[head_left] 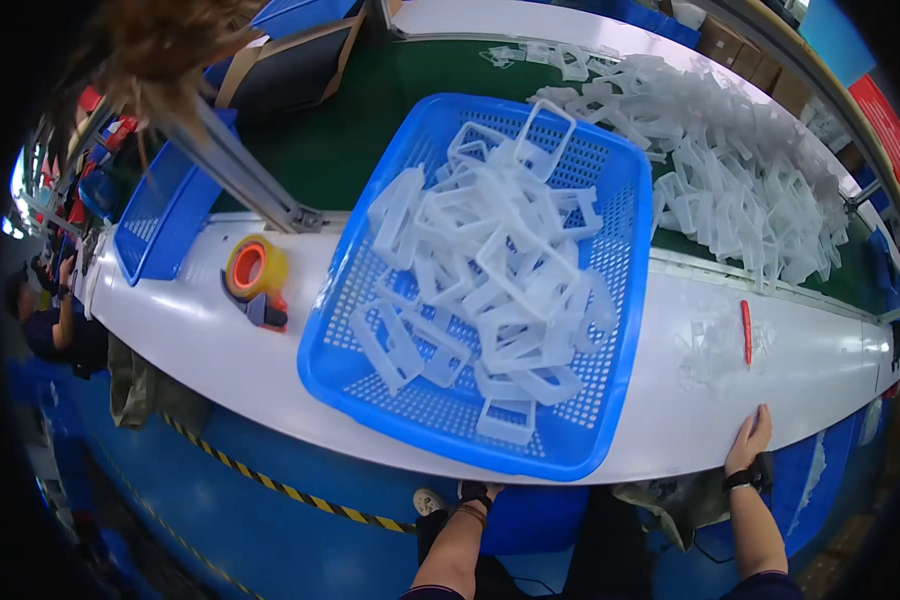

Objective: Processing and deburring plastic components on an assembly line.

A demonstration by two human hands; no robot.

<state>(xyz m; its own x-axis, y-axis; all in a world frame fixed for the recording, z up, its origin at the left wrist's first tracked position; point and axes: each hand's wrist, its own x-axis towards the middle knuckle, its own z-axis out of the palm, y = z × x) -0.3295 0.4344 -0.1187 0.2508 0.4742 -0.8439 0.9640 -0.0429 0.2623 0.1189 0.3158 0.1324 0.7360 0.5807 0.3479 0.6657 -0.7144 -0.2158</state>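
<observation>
A blue perforated plastic basket [625, 400] stands on the white bench in front of me, piled with translucent white plastic frames [515, 260]. My left hand [482, 491] is at the bench's front edge, just below the basket's near rim. Its fingers are mostly hidden, so whether it touches the basket cannot be seen. My right hand [750, 440] rests at the bench edge to the right of the basket, fingers stretched out, with nothing visible in it. Beyond that hand a slim red tool [746, 332] lies on the bench.
A tape dispenser with yellow tape [257, 268] sits left of the basket. Farther left stands another blue basket [170, 205] beside a metal post [240, 165]. A large heap of translucent frames [740, 190] covers the green belt [345, 150]. Another person [55, 320] is at the far left.
</observation>
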